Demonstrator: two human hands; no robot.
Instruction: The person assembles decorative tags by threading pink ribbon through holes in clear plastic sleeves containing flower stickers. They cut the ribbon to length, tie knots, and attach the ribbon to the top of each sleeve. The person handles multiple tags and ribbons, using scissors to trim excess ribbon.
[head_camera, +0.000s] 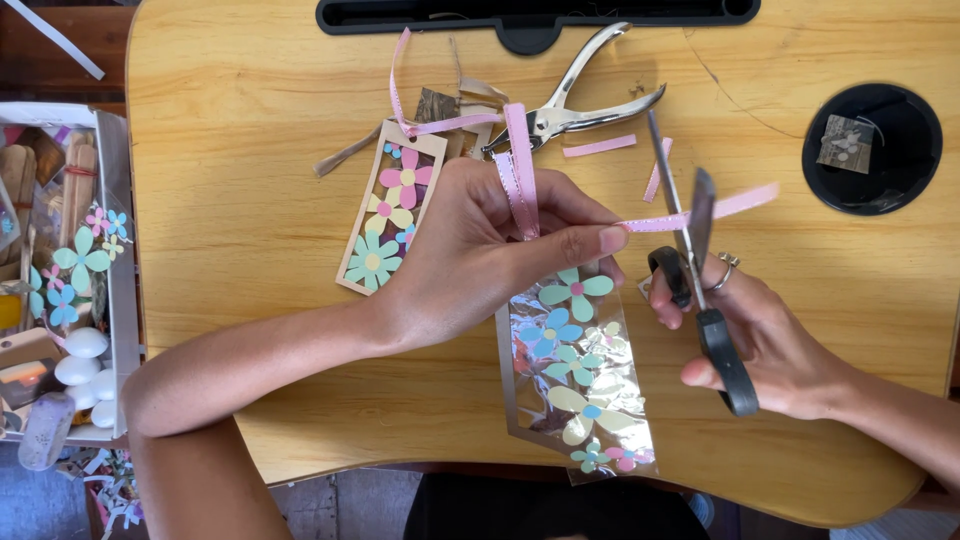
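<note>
Two hands are busy over the wooden table (250, 120). The left hand (480, 250) is closed on a pink ribbon (522, 170), thumb and forefinger pinched on it; the ribbon loops up over the fingers and runs out to the right as a taut strip with a fine stitched edge. The right hand (760, 340) is wrapped around the black handles of a pair of scissors (695, 250), whose steel blades stand parted on either side of that strip, its free end poking out past them.

Under the left hand hangs a long bookmark (580, 380) sealed in shiny, crinkled clear film, covered with paper flowers in mint, blue, cream and pink. Its top end is hidden by the hand, so where the ribbon joins it cannot be made out.

A second flower bookmark (385, 215) with a tan frame lies flat just left of the hand, a pink ribbon curling from its top. Behind it rests a metal hole punch (580, 95), with short pink ribbon offcuts (598, 146) near it and brown scraps I can't identify. A round black recess (870, 150) at the table's right holds a small tag. At the left edge, partly cut off, a box (118, 250) holds more paper flowers, wooden sticks and white egg shapes.
</note>
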